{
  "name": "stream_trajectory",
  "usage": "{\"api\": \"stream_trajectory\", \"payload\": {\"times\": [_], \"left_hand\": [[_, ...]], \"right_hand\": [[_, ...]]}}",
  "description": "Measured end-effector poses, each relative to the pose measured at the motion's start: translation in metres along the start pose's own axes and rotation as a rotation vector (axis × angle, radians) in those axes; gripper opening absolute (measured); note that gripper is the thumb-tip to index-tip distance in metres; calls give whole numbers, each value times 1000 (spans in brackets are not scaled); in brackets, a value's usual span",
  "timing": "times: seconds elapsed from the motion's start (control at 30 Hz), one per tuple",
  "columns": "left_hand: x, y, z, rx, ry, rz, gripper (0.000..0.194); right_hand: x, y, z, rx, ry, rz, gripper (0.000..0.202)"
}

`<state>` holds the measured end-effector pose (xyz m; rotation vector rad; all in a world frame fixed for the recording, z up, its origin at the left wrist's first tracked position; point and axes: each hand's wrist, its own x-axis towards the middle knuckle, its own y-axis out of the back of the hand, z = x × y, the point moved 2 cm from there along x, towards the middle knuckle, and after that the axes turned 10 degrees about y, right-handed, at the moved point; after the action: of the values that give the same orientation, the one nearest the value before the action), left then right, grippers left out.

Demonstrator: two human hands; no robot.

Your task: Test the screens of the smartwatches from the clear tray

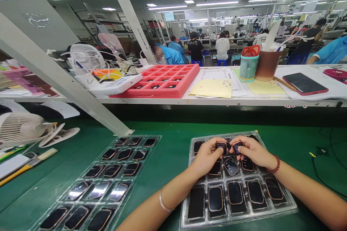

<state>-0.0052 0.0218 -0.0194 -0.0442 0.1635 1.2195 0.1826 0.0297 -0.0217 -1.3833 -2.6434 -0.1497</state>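
Note:
My left hand point(210, 153) is closed on a smartwatch point(221, 148) with a dark, lit screen and a gold rim. In my right hand point(251, 150) a second smartwatch point(238, 148) is gripped, its screen also showing small marks. Both hands are just above the back half of a clear plastic tray point(238, 220), whose pockets hold several similar watch faces. One watch face point(231, 166) sits askew in its pocket below my hands. Another clear tray point(89, 173) with rows of gold-rimmed watch faces lies to the left on the green bench.
A slanted white post point(89, 97) stands at the left. On the shelf are a red foam tray point(187, 83), papers point(211, 86), cups point(248, 66) and a phone point(306, 82). A fan point(21, 128) and a brush point(32, 164) lie far left; a black cable point(318, 173) runs at right.

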Motion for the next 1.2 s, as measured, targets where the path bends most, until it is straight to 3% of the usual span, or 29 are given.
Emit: {"api": "stream_trajectory", "payload": {"times": [0.27,0.43,0.57,0.67,1.0,1.2], "left_hand": [[-1,-1,1,-8,6,-2,26],[0,0,0,-8,-29,59,39],[0,2,2,1,-27,75,27],[-1,3,4,3,-42,113,31],[-3,0,4,7,-59,65,30],[-3,0,6,17,-53,91,37]], "right_hand": [[1,0,1,-6,9,-9,21],[2,1,-2,-38,86,27,33],[0,-2,-2,-69,74,-15,36],[-1,-4,-4,-45,68,-47,40],[1,-1,-3,-55,73,-22,32],[-1,-4,-6,-35,84,-49,40]]}}
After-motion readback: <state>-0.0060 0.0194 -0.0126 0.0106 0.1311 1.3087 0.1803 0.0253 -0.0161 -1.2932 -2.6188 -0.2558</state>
